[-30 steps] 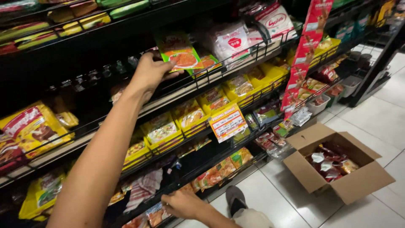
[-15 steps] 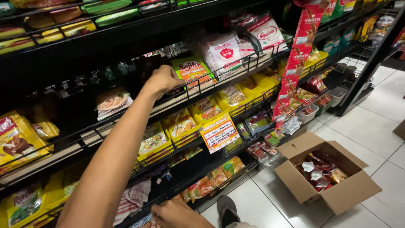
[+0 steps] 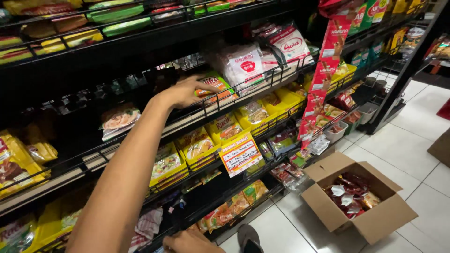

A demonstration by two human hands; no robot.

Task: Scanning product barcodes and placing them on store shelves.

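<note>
Two hands show in the head view, well apart. The left hand (image 3: 185, 91) reaches up to the middle shelf (image 3: 187, 122), its fingers spread and resting on the green and orange packet (image 3: 212, 86) that leans at the shelf's front edge, against the wire rail; the fingers are not closed round it. The right hand (image 3: 190, 242) sits low at the bottom edge of the picture, by the front of the lowest shelf, and I cannot tell whether it grips anything. To set this packet well, it seems best to press it flat and upright behind the rail, face outward, in line with the white packets (image 3: 243, 65) just beside it. That packet looks thin and glossy, a soft pouch with a food picture on the front, likely light and easy to crumple. On the tiled floor an open cardboard box (image 3: 363, 220) holds dark red sachets, near the shelf's foot.
</note>
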